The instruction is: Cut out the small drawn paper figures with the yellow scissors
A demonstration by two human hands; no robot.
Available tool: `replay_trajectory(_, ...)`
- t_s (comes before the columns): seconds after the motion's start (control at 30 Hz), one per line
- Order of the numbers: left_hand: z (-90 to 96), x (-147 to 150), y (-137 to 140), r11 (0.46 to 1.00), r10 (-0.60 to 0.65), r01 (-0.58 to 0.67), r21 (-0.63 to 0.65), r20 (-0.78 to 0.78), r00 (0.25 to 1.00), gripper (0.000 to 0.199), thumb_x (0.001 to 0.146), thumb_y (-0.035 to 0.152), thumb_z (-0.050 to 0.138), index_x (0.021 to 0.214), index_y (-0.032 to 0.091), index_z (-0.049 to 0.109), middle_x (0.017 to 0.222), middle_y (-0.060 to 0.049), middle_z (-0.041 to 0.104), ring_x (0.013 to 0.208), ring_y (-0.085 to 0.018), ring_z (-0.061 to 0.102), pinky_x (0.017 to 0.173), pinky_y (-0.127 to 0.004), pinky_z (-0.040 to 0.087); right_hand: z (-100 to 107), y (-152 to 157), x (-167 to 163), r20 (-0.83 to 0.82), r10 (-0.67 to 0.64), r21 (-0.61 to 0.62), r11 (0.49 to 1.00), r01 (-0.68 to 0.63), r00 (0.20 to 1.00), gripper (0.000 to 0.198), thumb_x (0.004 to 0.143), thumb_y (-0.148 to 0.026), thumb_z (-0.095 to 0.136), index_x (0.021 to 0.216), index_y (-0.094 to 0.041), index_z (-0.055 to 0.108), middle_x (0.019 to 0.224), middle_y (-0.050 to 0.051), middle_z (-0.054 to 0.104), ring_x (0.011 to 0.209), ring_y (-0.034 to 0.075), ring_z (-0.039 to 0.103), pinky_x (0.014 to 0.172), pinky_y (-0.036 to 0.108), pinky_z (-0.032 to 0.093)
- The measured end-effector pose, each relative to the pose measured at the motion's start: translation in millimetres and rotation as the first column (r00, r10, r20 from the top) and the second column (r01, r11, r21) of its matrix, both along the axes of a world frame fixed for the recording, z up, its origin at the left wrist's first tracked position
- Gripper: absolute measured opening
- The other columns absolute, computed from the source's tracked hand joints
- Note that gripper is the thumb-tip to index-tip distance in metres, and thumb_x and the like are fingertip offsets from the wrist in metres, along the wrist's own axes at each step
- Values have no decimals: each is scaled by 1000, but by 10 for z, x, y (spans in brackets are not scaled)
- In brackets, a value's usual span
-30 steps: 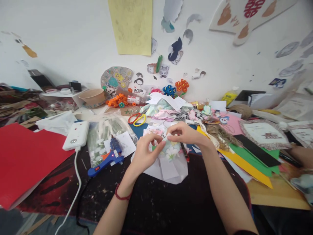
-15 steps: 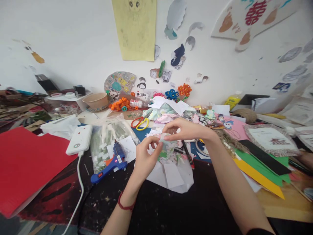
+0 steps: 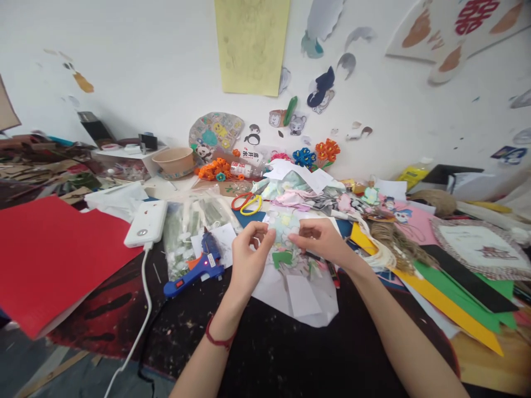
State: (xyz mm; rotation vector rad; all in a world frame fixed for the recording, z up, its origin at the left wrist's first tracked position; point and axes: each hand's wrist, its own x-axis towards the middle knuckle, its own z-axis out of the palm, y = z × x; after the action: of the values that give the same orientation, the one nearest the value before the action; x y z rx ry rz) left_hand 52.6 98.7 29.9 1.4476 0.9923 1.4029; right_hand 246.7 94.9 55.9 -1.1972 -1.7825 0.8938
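Each grip was closed to a pinch: your left hand (image 3: 249, 255) and right hand (image 3: 321, 239) held opposite edges of the floral piece (image 3: 284, 226), above the white sheet (image 3: 271, 293). You seemed to be positioning it; the next move called for light, even fingers.

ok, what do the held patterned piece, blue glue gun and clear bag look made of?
Patterned piece: thin fabric or paper, seemingly matte, no clear glare; too small to tell which.
Blue glue gun: probably hard plastic, smooth; evenly coloured, moulded-looking body.
Clear bag: likely thin plastic film, glossy; see-through, with wrinkles catching light.
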Motion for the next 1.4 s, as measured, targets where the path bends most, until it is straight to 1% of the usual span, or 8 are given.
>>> replay_trajectory(0.5, 15, -8, -15, 1000, 0, 0, -7, 29, 1000, 20, 86, 38, 68, 84, 19, 64, 76, 0, 60, 71, -13, 54, 65, -26, 41, 32, -45, 30, -9, 10, 1, 1000, -10, 1000, 36, 84, -47, 72, 64, -20, 61, 58, -2, 59, 52, 13, 54, 51, 26, 43)
replay_trajectory(0.73, 13, -5, -10, 1000, 12, -12, 12, 5, 1000, 21, 87, 39, 67, 84, 19, 64, 76, 0, 61, 70, -13, 55, 64, -26, 42, 49, -50, 43, -101, -111, 65, 991, 118, 989, 48, 93, -56, 56, 64, -19, 65, 54, 1, 59, 49, 13, 53, 49, 26, 43)
replay_trajectory(0.9, 22, -11, -24, 994, 66, -60, 88, -71, 995, 18, 90, 36, 64, 85, 19, 63, 73, 0, 60, 67, -13, 56, 61, -25, 43, 45, -93, 55, -127, -157, 51, 985, 164, 979, 51, 90, -52, 64, 52, -19, 58, 45, -1, 52, 41, 10, 47, 42, 25, 36)
replay_trajectory(1.07, 26, 22, -66, 938, 255, -203, 281, -165, 953, 14, 91, 31, 63, 85, 19, 64, 77, -2, 64, 72, -16, 56, 68, -30, 42, 68, -137, -25, -194, -12, -81, 997, -4, 981, 35, 87, -52, 68, 76, -19, 76, 60, 3, 68, 49, 13, 60, 48, 26, 48)
replay_trajectory(1.17, -4, 50, -82, 820, 410, -227, 526, -263, 873, 8, 91, 24, 64, 86, 21, 68, 85, -5, 71, 81, -19, 60, 76, -33, 41, 39, -123, -78, -271, 33, -72, 996, -54, 962, 41, 86, -57, 67, 93, -19, 77, 80, 7, 74, 68, 19, 70, 66, 31, 58)
replay_trajectory(1.3, -18, 58, -110, 361, 749, 35, 932, -312, 584, 14, 91, 15, 64, 99, 23, 71, 94, -6, 76, 88, -21, 66, 77, -34, 42, -18, -102, -82, -422, 116, -81, 983, -165, 899, 50, 87, -65, 61, 104, -20, 77, 98, 10, 75, 93, 25, 71, 84, 38, 58)
replay_trajectory(1.33, -12, 59, -116, 286, 790, 93, 954, -289, 541, 14, 90, 14, 65, 100, 23, 71, 95, -7, 76, 89, -22, 67, 78, -35, 42, -26, -100, -79, -457, 100, -97, 982, -161, 884, 48, 88, -63, 61, 104, -21, 77, 101, 10, 74, 97, 25, 70, 85, 37, 58)
replay_trajectory(1.4, 3, 65, -120, 229, 826, 129, 965, -263, 498, 13, 89, 15, 67, 99, 21, 71, 94, -6, 77, 88, -22, 67, 79, -35, 43, -35, -99, -80, -502, 51, -142, 980, -141, 863, 40, 89, -55, 64, 104, -20, 77, 104, 9, 75, 100, 25, 69, 85, 36, 58)
